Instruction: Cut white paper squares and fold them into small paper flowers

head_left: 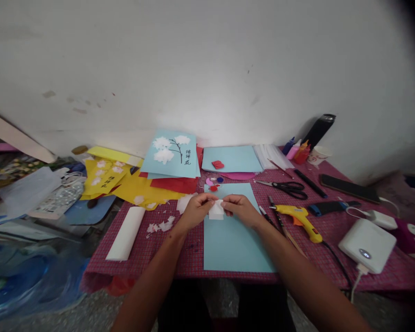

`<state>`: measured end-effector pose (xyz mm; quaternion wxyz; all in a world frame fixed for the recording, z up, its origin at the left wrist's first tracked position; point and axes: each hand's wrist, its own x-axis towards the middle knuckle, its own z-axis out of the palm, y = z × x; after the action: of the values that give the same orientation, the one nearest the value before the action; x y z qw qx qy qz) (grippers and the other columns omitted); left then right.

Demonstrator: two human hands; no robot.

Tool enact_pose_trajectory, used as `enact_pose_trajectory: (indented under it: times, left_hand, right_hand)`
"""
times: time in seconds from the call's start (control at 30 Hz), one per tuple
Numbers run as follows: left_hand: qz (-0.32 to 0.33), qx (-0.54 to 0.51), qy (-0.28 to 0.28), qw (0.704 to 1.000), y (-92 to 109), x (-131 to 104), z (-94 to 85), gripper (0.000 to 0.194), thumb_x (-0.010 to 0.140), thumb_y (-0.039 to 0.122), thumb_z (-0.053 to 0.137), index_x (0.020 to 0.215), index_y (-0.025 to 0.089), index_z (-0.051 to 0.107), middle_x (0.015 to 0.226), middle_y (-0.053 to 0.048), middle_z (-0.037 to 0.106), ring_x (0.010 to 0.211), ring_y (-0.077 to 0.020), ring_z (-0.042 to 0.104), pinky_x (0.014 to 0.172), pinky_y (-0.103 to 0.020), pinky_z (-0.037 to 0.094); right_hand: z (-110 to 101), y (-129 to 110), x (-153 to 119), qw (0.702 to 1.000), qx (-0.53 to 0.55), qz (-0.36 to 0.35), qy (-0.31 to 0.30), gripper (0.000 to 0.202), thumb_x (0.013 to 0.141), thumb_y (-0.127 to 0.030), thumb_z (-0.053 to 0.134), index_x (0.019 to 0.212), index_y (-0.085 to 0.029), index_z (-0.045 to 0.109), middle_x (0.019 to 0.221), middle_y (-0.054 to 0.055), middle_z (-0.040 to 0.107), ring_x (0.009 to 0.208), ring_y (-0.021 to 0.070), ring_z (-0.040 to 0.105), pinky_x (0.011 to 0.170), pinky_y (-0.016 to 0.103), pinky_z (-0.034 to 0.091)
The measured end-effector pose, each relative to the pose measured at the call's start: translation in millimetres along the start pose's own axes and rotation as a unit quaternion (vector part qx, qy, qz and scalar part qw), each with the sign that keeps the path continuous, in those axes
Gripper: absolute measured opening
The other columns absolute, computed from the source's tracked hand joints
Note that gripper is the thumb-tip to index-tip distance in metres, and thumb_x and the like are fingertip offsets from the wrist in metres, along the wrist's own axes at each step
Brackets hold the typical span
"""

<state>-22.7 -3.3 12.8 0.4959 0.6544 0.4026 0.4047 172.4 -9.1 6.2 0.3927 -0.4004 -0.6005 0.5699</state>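
Note:
A small piece of white tissue paper [216, 212] is pinched between both hands at its upper edge. My left hand [198, 208] grips its left side, thumb and fingertips closed together. On the other side my right hand [240, 208] pinches it in the same way. Both hands are above the upper part of a light blue sheet of paper [237, 244] lying on the table. Just behind them sits a palette [212, 182] with red, pink and dark blue paint. Torn white scraps [161, 226] lie left of my left forearm.
A folded white paper strip [126, 234] lies at left. Behind stands a blue card with white paper flowers [169, 154]. To the right are black scissors [290, 188], a yellow glue gun [299, 219], a white power bank [367, 244], paint bottles [293, 150] and a black flask [318, 131].

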Motion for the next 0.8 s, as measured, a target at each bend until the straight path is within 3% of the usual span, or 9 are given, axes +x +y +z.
enact_pose_trajectory:
  times: [0.27,0.8]
  left_hand:
    - [-0.009,-0.013,0.002,1.0,-1.6,-0.2,1.3,0.026,0.082,0.033,0.055,0.098,0.015,0.064,0.07,0.001,0.056,0.058,-0.0087,0.048,0.053,-0.02,0.038]
    - [-0.004,-0.016,0.0,1.0,-2.3,-0.4,0.9,0.023,0.081,0.03,0.056,0.097,0.016,0.064,0.073,0.001,0.057,0.06,-0.0085,0.049,0.054,-0.019,0.039]
  right_hand:
    - [0.4,1.4,0.0,1.0,0.015,-0.003,-0.026,0.028,0.075,-0.043,0.066,0.076,-0.015,0.062,0.058,-0.002,0.054,0.052,0.0099,0.046,0.052,0.023,0.035]
    - [-0.4,8.0,2.7,1.0,0.02,-0.001,-0.015,0.029,0.076,-0.043,0.067,0.076,-0.015,0.062,0.055,-0.003,0.053,0.05,0.0087,0.044,0.05,0.022,0.033]
